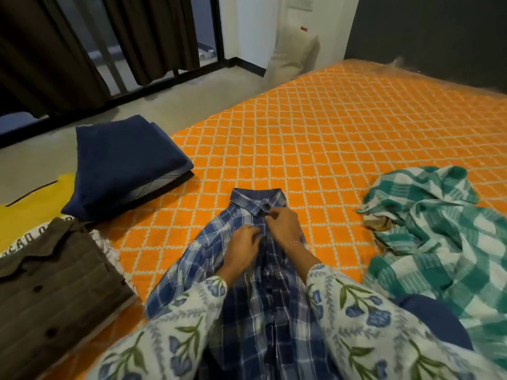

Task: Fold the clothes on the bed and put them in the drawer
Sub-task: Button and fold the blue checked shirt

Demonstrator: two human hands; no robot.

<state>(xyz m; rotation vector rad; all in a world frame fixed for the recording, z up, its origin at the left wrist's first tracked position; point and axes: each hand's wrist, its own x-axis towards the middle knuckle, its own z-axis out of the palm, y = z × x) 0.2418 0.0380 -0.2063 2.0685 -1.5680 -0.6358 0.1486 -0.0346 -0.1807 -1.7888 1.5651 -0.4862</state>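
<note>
Under my forearms the lower half of the blue plaid shirt (247, 283) is hidden, its hem cut off by the frame; it lies flat on the orange bed (343, 138), collar away from me. My left hand (241, 244) and right hand (282, 226) sit close together, both pinching its front placket below the collar. A green checked cloth (433, 229) is heaped at my right; folded navy fabric (126, 163) and a brown shirt (55, 281) lie left.

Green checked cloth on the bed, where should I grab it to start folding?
The green cloth lies crumpled on the right of the bed. Judging by its pose, reach from the right and pinch the raised fold at its far edge, then lift to shake it flat; no corners are clearly visible.
</note>
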